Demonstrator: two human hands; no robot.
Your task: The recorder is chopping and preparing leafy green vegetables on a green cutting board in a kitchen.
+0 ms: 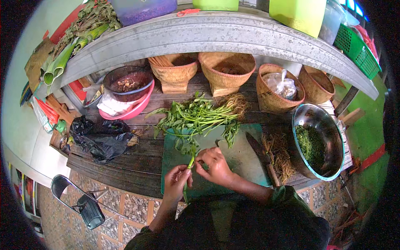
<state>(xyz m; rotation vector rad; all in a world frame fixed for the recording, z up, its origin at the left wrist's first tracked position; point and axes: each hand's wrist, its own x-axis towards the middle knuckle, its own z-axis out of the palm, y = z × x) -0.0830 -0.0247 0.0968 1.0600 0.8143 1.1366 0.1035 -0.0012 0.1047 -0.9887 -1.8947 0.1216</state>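
Between the thumb and fingers of my left hand [178,182] is a green leafy stem [191,160], held upright above the near left part of the cutting board [250,167]. My right hand [215,165] pinches at the stem's side, its fingertips close to my left thumb; what exactly they grip is partly hidden. Just beyond lies a heap of leafy greens [200,115], its tangled roots [236,106] pointing right. A knife [261,153] with a wooden handle rests across the board's right edge. Beside it is a pile of cut-off roots [278,156].
A steel bowl [298,156] of chopped greens stands right. Woven baskets [176,76] line the back under a metal shelf [212,31]. A black plastic bag [103,140] and a pink basin [137,111] are left. A folding chair [90,211] stands on the tiled floor.
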